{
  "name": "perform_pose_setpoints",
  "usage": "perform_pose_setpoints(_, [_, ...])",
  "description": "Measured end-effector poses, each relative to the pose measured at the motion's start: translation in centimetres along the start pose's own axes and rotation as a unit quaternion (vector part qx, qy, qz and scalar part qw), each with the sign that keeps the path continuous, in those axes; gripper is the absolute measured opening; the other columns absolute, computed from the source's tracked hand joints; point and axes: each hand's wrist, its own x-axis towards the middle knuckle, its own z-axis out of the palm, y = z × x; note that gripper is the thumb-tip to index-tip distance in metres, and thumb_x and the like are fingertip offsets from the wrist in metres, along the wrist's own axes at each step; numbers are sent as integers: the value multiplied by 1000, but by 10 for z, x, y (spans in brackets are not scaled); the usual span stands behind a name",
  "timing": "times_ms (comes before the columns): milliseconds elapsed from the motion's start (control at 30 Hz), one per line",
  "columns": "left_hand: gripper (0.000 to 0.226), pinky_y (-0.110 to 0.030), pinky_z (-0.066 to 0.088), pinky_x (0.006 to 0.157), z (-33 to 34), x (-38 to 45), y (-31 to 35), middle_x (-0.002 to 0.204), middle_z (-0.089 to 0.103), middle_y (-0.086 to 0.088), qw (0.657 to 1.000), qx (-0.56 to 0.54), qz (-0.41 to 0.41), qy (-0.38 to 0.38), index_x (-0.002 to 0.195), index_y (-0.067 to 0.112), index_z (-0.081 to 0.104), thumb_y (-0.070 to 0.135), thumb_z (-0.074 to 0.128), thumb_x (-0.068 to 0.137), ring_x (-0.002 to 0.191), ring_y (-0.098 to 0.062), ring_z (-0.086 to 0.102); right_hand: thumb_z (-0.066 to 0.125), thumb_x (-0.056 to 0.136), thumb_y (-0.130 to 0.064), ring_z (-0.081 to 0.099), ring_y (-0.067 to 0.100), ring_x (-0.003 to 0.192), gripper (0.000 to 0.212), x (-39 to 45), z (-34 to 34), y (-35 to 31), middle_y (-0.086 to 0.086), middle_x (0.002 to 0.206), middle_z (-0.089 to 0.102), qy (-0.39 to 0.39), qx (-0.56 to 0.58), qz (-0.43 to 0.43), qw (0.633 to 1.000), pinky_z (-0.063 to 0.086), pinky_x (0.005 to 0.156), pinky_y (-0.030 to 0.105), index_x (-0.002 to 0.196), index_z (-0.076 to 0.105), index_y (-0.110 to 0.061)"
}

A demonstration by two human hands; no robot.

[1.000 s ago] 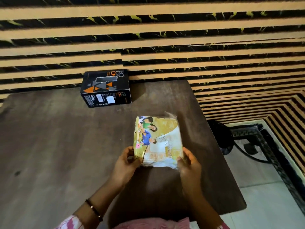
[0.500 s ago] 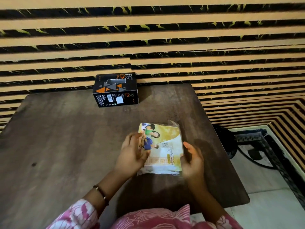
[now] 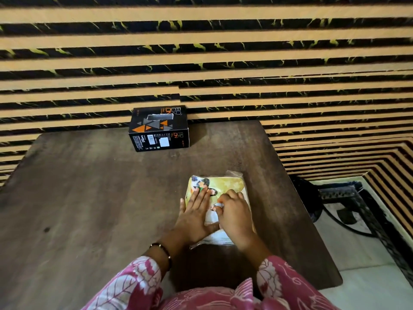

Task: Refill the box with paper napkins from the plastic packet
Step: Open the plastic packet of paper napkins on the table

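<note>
The plastic packet (image 3: 226, 184) of paper napkins, yellow with a printed picture, lies flat on the dark wooden table (image 3: 89, 198) near its right front. My left hand (image 3: 194, 218) rests flat on the packet's left half, fingers stretched out. My right hand (image 3: 234, 217) sits on the right half, its fingertips pinching the plastic wrap at the top middle. The box (image 3: 159, 129), black with orange and grey triangles and a slot in its top, stands at the table's far edge against the wall, well beyond both hands.
A striped black-and-tan slatted wall (image 3: 201, 63) runs behind the table and along the right. To the right, below the table edge, a black metal frame and cable (image 3: 348, 204) lie on the pale floor.
The packet was held by its near corners, then laid down. My left hand has flattened on top of it and my right hand has moved from its right edge onto the top, pinching the wrap.
</note>
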Motion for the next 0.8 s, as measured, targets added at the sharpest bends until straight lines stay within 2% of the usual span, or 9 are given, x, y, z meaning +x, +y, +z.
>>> perform_pose_setpoints(67, [108, -55, -10, 113, 1, 0, -1, 157, -16, 10, 1000, -3, -4, 4, 148, 25, -7, 82, 19, 60, 137, -4, -25, 69, 72, -21, 60, 26, 81, 9, -1, 1, 0, 4, 84, 64, 17, -10, -8, 1000, 52, 73, 34, 79, 67, -15])
perform_pose_setpoints(167, [111, -55, -10, 112, 2, 0, -1, 157, -15, 11, 1000, -6, -8, 7, 148, 27, -8, 87, 19, 59, 136, -3, -25, 60, 79, -15, 57, 25, 86, 8, -2, 1, 2, 6, 87, 64, 15, 13, -7, 1000, 50, 79, 37, 82, 66, -11])
perform_pose_setpoints(267, [114, -54, -12, 112, 2, -2, -1, 157, -16, 13, 1000, -11, -10, 6, 148, 28, -9, 92, 18, 58, 135, -2, -27, 58, 83, -11, 56, 20, 86, 8, -3, -3, 10, 6, 88, 65, 5, 146, 53, 988, 46, 76, 29, 83, 66, -10])
perform_pose_setpoints(333, [110, -54, -13, 112, 0, -3, -1, 157, -17, 12, 1000, -13, -16, 0, 148, 28, -10, 88, 22, 62, 134, -2, -28, 62, 82, -8, 60, 17, 78, 8, -3, -9, 21, 4, 83, 67, 1, 283, 135, 950, 44, 70, 25, 79, 67, -13])
perform_pose_setpoints(400, [108, -54, -14, 112, -1, -5, -1, 157, -18, 12, 1000, -10, -16, -5, 147, 29, -12, 86, 23, 63, 133, -2, -27, 63, 83, -6, 63, 17, 76, 14, -4, -18, 34, 3, 79, 69, -4, 396, 213, 893, 47, 70, 26, 76, 67, -17])
perform_pose_setpoints(500, [108, -55, -15, 110, 0, -6, -1, 157, -18, 10, 1000, -2, -18, -5, 147, 27, -13, 87, 23, 65, 134, -3, -27, 63, 84, -5, 63, 20, 74, 13, -9, -30, 52, 6, 75, 69, 33, 473, 270, 838, 52, 71, 33, 76, 68, -14])
perform_pose_setpoints(633, [115, -54, -24, 104, -8, 0, 10, 157, -19, 5, 999, 41, -13, -15, 149, 21, -10, 88, 21, 61, 139, -12, -26, 60, 85, -2, 63, 20, 72, 14, -13, -35, 58, 7, 75, 68, 63, 504, 277, 816, 54, 68, 30, 77, 67, -11])
perform_pose_setpoints(733, [101, -51, -20, 110, -12, 4, 26, 158, -17, 4, 997, 63, 33, -8, 149, 23, -8, 79, 31, 75, 142, -15, -23, 59, 86, -3, 61, 18, 68, 16, -10, -38, 58, 7, 72, 66, 82, 532, 280, 795, 53, 68, 30, 77, 66, -13])
perform_pose_setpoints(800, [98, -50, -17, 113, -7, 6, 31, 158, -17, 6, 997, 69, 44, -16, 149, 24, -8, 79, 29, 77, 143, -13, -22, 59, 87, -1, 61, 18, 68, 18, -9, -44, 66, 6, 73, 65, 116, 555, 295, 769, 53, 67, 28, 76, 66, -14])
